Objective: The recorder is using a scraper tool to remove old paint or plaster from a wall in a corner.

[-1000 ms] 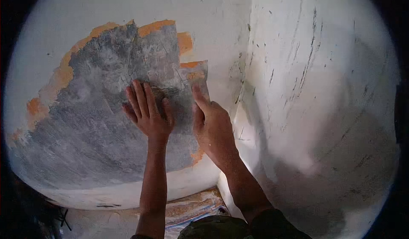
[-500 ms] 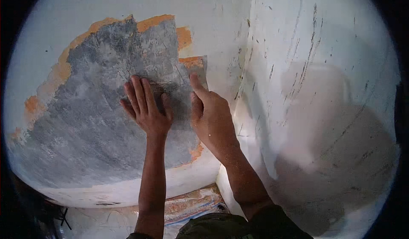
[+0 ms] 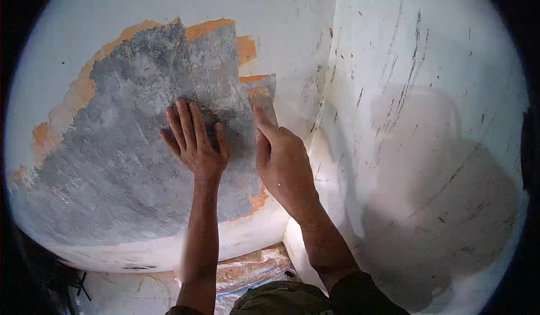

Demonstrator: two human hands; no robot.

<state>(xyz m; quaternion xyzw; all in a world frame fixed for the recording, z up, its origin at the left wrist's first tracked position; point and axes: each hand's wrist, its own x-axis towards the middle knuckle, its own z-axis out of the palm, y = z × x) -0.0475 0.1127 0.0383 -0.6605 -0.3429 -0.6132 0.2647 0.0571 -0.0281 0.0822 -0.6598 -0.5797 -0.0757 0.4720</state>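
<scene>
My left hand (image 3: 196, 143) lies flat on the bare grey patch (image 3: 124, 169) of the wall, fingers stretched and thumb apart. To its right, my right hand (image 3: 284, 157) is closed round a scraper (image 3: 266, 103), the index finger laid along the flat blade. Its handle is hidden in my palm. The blade points up at the wall by the right border of the grey patch, and orange flakes show near its top edge. Just above the blade runs a thin orange strip (image 3: 254, 79). More orange underlayer (image 3: 208, 28) edges the patch along its top and left.
A white wall (image 3: 439, 51) with dark streaks meets the scraped wall at a corner on the right and carries a large shadow. Low down, a crumpled plastic sheet (image 3: 253, 270) with debris lies at the wall's foot. A dark thin-legged object (image 3: 83, 286) stands lower left.
The right hand and scraper have drawn slightly downward, and orange flakes now show at the blade's edge. The left hand stays in place on the wall.
</scene>
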